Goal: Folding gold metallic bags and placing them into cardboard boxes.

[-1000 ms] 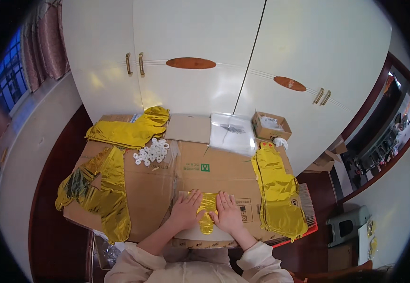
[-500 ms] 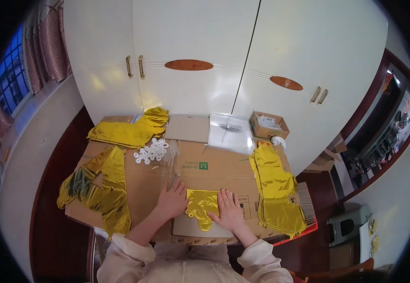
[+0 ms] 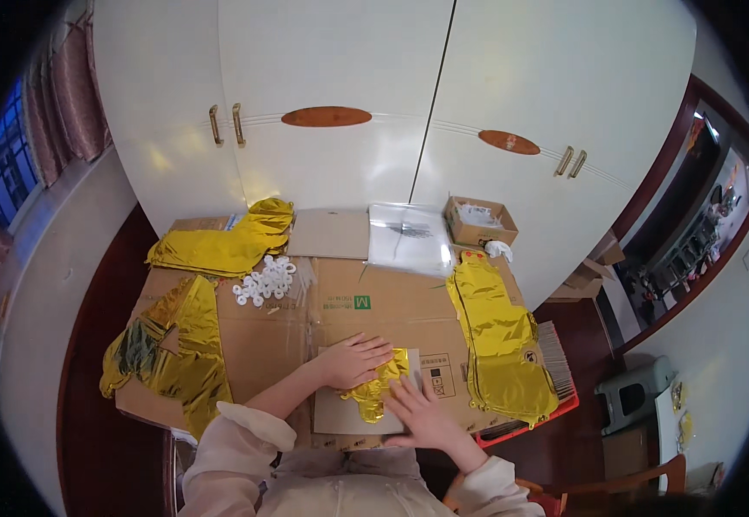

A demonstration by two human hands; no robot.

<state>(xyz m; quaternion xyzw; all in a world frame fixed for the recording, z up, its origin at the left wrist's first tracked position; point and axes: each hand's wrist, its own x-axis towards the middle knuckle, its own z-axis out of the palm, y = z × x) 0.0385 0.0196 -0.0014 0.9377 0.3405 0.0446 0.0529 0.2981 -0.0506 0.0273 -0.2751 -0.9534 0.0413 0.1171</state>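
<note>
A small folded gold foil balloon (image 3: 374, 403) lies on a grey cardboard sheet (image 3: 335, 415) at the near edge of the table. My left hand (image 3: 353, 360) rests flat across its upper left part, fingers stretched to the right and covering some of the foil. My right hand (image 3: 426, 415) lies at its right side, fingers apart, with fingertips over the foil's edge. Neither hand grips anything. The balloon's outline is partly hidden under both hands.
Flat gold foil balloons lie at the left (image 3: 193, 345), far left (image 3: 206, 248) and right (image 3: 503, 345). White rings (image 3: 264, 280) are heaped near a grey board (image 3: 329, 233), clear plastic sleeves (image 3: 407, 237) and a small carton (image 3: 480, 222). A red crate (image 3: 529, 420) holds thin sticks.
My left hand has moved right, from beside the foil onto it. My right hand has slid down and slightly right, with its fingers spread more. The view has shifted a little.
</note>
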